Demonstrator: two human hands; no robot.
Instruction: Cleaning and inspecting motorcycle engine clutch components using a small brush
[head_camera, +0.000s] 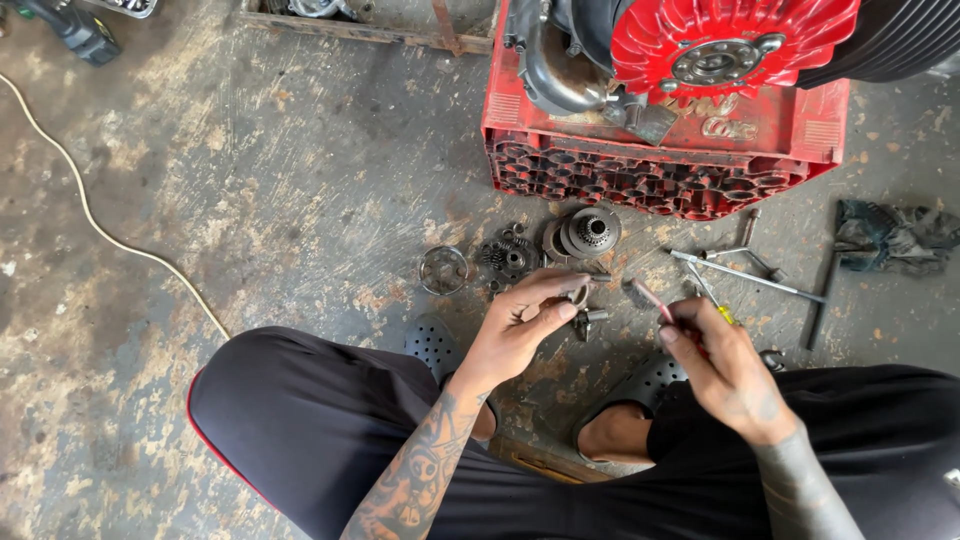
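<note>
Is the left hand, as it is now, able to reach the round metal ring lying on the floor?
Probably yes: the ring lies just ahead of the left hand, with bare floor between, though its fingers already pinch a small metal part.

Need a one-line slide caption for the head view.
Squatting person's left hand pinches a small metal ring, right hand holds a thin tool, beside gear parts.

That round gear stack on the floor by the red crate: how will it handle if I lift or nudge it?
The gear stack looks like solid metal, so probably heavy for its size and stiff. It lies flat, so a nudge should slide it, not roll it. Its dark, possibly oily surface may be slippery.
</note>
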